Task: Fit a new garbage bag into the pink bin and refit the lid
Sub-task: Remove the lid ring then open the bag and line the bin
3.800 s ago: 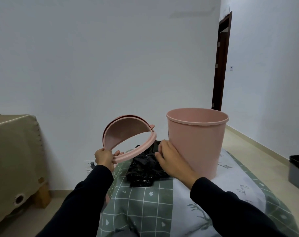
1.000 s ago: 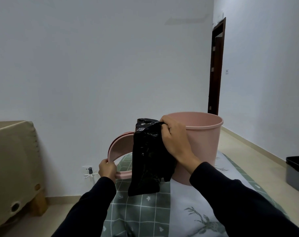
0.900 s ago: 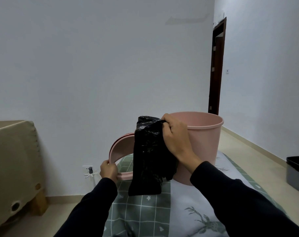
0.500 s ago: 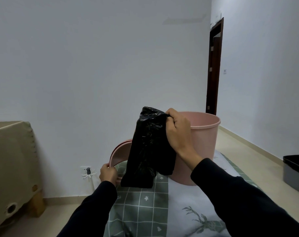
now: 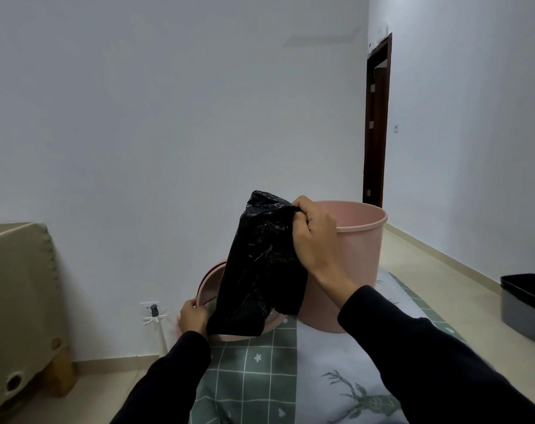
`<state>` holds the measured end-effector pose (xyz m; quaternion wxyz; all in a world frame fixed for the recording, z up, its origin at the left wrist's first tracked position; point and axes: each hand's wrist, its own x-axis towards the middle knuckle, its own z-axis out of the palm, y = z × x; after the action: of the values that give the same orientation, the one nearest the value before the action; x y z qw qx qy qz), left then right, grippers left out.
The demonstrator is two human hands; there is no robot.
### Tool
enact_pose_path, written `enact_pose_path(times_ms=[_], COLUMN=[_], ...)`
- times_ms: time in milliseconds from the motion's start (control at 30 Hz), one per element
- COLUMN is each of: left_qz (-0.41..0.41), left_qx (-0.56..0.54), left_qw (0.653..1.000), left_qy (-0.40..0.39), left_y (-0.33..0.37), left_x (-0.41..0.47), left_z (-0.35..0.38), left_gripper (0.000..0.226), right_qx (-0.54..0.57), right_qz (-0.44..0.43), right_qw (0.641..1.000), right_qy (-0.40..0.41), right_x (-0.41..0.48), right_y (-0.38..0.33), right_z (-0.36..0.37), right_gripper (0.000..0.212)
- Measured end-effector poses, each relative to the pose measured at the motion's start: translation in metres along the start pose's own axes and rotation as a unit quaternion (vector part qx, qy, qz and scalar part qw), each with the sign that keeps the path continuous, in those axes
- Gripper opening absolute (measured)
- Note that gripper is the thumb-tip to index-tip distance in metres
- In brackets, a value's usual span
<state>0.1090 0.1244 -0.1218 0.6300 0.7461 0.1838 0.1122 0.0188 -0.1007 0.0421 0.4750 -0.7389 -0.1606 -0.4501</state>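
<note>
Right hand (image 5: 313, 240) is now lifting the garbage bag (image 5: 261, 270) clear of the surface (image 5: 254, 359), gripping its top edge at the pink bin (image 5: 356, 255) rim's 9 o'clock. Left hand (image 5: 194, 316) is lowering the lid (image 5: 209, 280), still clasped. Bag still bunched; it needs both hands to open.

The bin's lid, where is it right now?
In the head view, the pink lid stands low at centre-left on the patterned cloth, held by the left hand, mostly hidden behind the black bag, left of the pink bin.
</note>
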Motion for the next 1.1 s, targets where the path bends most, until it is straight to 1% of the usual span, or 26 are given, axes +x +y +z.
enact_pose_path(times_ms=[133,333,533,567,633,667,700,733,800,833,933,1000,1100], left_qz=[0.007,0.029,0.020,0.022,0.034,0.039,0.039,0.033,0.019,0.017,0.012,0.001,-0.015], left_qx=[-0.020,-0.017,-0.033,-0.032,-0.027,-0.019,-0.008,0.000,0.016,0.026,0.052,0.063,0.078], left_qw=[1.000,0.999,0.998,0.998,0.998,0.998,0.999,0.999,0.999,0.999,0.998,0.997,0.994], left_qy=[-0.009,-0.029,-0.050,-0.051,-0.045,-0.040,-0.035,-0.033,-0.030,-0.025,-0.022,-0.040,-0.068], left_y=[-0.001,-0.004,-0.012,-0.014,-0.019,-0.020,-0.022,-0.021,-0.021,-0.022,-0.022,-0.022,-0.018], left_x=[-0.003,-0.003,0.004,0.004,0.005,0.007,0.008,0.009,0.010,0.013,0.017,0.021,0.028], left_z=[0.002,0.001,-0.003,-0.002,0.000,0.002,0.002,0.003,0.001,0.001,-0.001,-0.002,-0.005], left_gripper=[0.030,0.029,0.030,0.035,0.056,0.063,0.063,0.058,0.029,0.020,0.022,0.027,0.027], right_qx=[0.000,0.001,0.015,0.022,0.038,0.048,0.060,0.071,0.078,0.076,0.058,0.060,0.080], right_qz=[-0.005,-0.001,0.006,0.011,0.029,0.042,0.055,0.064,0.074,0.076,0.073,0.075,0.087], right_qw=[1.000,1.000,1.000,1.000,0.999,0.998,0.996,0.995,0.993,0.993,0.994,0.994,0.991], right_qy=[0.007,0.010,0.009,0.012,0.021,0.024,0.028,0.032,0.040,0.044,0.053,0.053,0.058], right_x=[0.000,0.000,0.001,0.001,0.002,0.003,0.004,0.005,0.007,0.007,0.008,0.009,0.010], right_y=[0.003,0.006,0.001,0.001,0.000,-0.001,-0.001,-0.001,-0.001,-0.001,-0.001,0.000,0.000], right_z=[0.000,-0.001,-0.002,-0.002,-0.002,-0.003,-0.003,-0.004,-0.006,-0.006,-0.008,-0.008,-0.009], right_gripper=[0.019,0.019,0.018,0.018,0.018,0.018,0.020,0.024,0.030,0.029,0.018,0.017,0.017])
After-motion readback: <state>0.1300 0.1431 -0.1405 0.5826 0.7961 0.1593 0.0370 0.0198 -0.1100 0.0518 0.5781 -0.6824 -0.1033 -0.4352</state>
